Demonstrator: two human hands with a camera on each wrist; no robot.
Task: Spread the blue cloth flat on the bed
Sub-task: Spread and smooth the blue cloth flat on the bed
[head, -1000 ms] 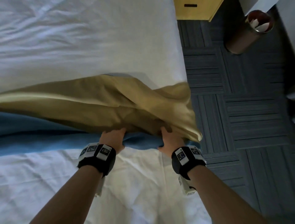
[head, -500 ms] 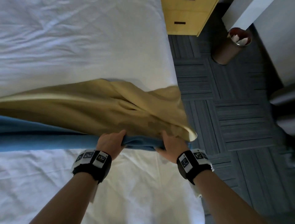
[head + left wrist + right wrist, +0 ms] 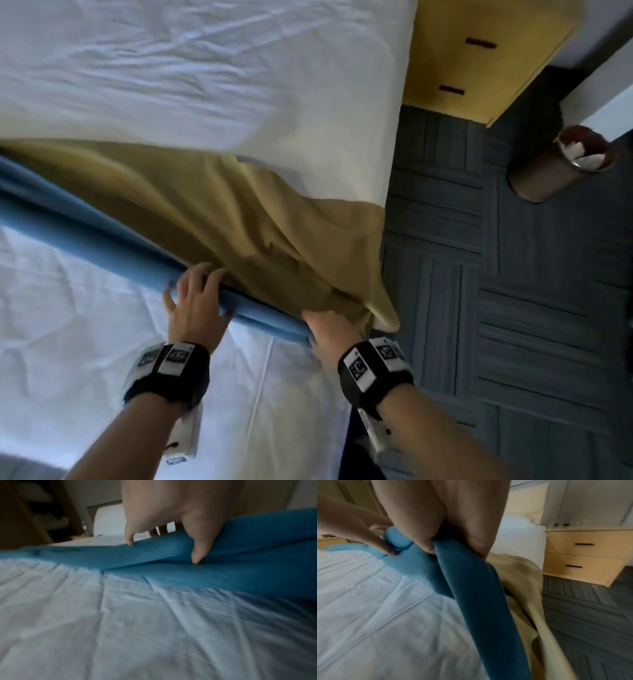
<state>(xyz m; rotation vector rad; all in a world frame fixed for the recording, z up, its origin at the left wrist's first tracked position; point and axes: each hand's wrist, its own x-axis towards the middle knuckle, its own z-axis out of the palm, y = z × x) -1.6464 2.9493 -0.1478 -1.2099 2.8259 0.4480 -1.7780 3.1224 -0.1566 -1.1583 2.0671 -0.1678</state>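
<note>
The blue cloth (image 3: 85,236) lies as a long folded band across the white bed (image 3: 205,85), running from the left edge to the bed's right side. A tan layer (image 3: 239,222) is bunched on top of it, on the far side. My left hand (image 3: 195,298) sits over the fold with its fingers spread. In the left wrist view its thumb (image 3: 197,555) presses the near face of the blue cloth (image 3: 257,540) while its fingers wrap behind. My right hand (image 3: 329,332) grips the band's end at the bed's edge. In the right wrist view the blue cloth (image 3: 471,588) hangs from that hand (image 3: 445,513).
The bed's right edge drops to dark grey carpet tiles (image 3: 513,308). A yellow wooden nightstand with drawers (image 3: 479,58) stands past the bed's far corner. A round brown waste bin (image 3: 555,168) stands on the floor beside it. A white pillow (image 3: 518,534) lies at the head.
The cloth band now runs slanted across the view instead of level. My left hand's fingers have spread over the fold. Both hands keep their places on the blue edge.
</note>
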